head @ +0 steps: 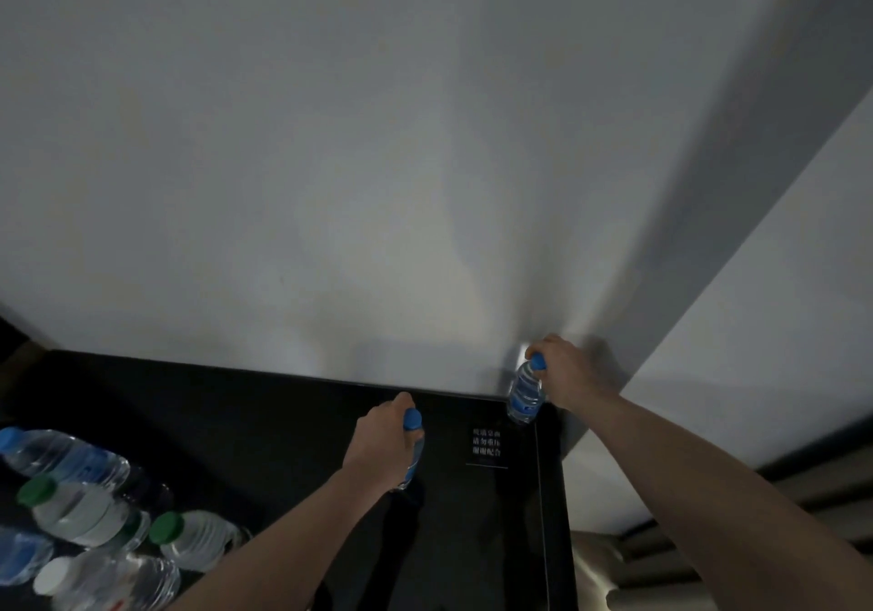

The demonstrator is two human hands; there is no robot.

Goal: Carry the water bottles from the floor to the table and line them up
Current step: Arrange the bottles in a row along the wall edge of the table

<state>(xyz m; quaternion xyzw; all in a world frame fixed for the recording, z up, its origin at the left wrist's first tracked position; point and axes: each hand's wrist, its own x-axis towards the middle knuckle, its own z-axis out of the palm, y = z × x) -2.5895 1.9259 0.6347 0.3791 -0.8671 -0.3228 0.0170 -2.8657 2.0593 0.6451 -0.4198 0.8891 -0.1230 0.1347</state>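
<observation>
**Two blue-capped bottles went down on the dark table at once**

Both hands were busy at the bottom centre of the frame. The left hand (pixel 385 435) was curled round the upper part of a blue-capped bottle (pixel 414 450), fingers wrapped just under the cap, and the bottle hung upright over the black tabletop (pixel 264 426); whether its base touched the glass could not be told, for the surface was dark and mirrored the arm. Up and to the right, the right hand (pixel 574 374) pinched the neck of a second blue-capped bottle (pixel 525 393), which stood at the table's far corner, hard by the white wall (pixel 378 138). Gripping near the cap made sense: it kept each bottle vertical and left the base free to meet the table squarely.

That corner looked a sensible anchor for a row, with the left bottle a little nearer the camera and to the left of it, the two well apart. A small white printed notice (pixel 486 443) sat on the glass between them.

In the lower left of the frame a cluster of other bottles (pixel 94 516) showed, with blue, green and white caps, packed close and touching; whether they rested on the table could not be told.

My read: the setting-down was under way, the lining-up only begun, and both grips would need to loosen gently so neither bottle tipped on the slick top.
</observation>
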